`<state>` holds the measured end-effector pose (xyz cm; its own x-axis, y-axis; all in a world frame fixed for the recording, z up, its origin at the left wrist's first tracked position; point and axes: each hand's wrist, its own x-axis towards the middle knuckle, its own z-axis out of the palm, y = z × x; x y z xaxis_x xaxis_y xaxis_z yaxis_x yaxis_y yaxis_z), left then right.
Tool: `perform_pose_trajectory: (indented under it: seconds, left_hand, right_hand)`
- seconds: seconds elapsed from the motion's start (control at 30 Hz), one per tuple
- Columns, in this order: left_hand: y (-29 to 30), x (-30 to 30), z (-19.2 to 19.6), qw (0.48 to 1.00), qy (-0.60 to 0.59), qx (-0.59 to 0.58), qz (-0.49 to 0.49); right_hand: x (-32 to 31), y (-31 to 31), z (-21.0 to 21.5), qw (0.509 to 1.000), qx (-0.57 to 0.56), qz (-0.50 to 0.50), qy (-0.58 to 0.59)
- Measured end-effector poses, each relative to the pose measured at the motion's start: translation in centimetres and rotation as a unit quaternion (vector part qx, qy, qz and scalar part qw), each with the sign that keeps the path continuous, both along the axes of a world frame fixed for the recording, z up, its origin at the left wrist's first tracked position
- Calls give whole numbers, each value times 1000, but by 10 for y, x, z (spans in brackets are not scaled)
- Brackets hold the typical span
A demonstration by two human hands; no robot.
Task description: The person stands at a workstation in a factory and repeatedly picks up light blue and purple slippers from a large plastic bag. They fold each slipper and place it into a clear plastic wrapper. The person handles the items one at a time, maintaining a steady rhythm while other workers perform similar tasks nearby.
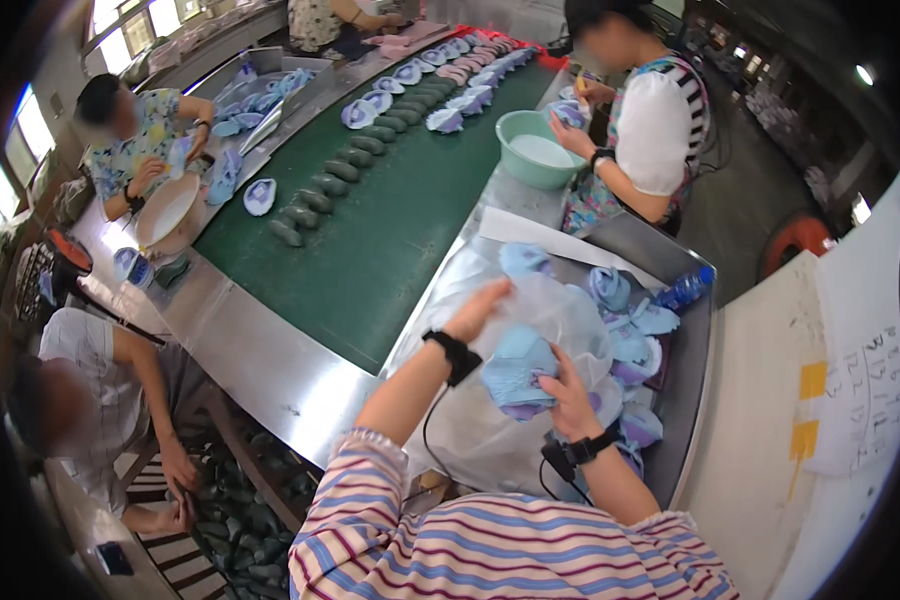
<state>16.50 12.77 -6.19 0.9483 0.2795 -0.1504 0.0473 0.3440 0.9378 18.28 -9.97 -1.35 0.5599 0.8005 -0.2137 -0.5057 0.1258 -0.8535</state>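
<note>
A light blue shoe upper with purple edging (520, 366) is held up in front of me by my right hand (570, 398), whose thumb and fingers close on its right side. My left hand (478, 312) is raised just above and left of it, apart from it. Its fingers reach out to the upper right, somewhat blurred, with nothing visible in them. Translucent white plastic sheeting (455, 420) lies beneath both hands. More blue and purple uppers (630, 342) lie heaped to the right in a metal tray (692, 385).
A green conveyor belt (370, 260) carries rows of dark shoe lasts (315, 200) and uppers. Co-workers sit at left and stand at far right, near a green basin (540, 150) and a beige bowl (170, 212). A blue-capped bottle (686, 288) lies at the tray's corner.
</note>
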Motion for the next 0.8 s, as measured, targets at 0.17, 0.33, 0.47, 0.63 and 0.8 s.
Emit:
perform_pose_trajectory:
  seconds: [0.17,0.33,0.47,0.63,0.8]
  left_hand:
    - [-20,-84,43,988,35,150,-8]
    - [128,-153,58,910,-165,-139,353]
    - [230,-229,75,844,62,-95,524]
    - [124,-222,37,940,235,179,167]
    - [-34,-201,-50,945,263,183,70]
  right_hand:
    - [-2,12,-15,970,-85,6,-229]
    - [-29,20,2,961,-96,153,-208]
    - [-38,7,-6,906,-151,240,-314]
    - [-28,-31,-28,553,-303,342,-697]
    - [-28,-51,-55,353,-416,512,-664]
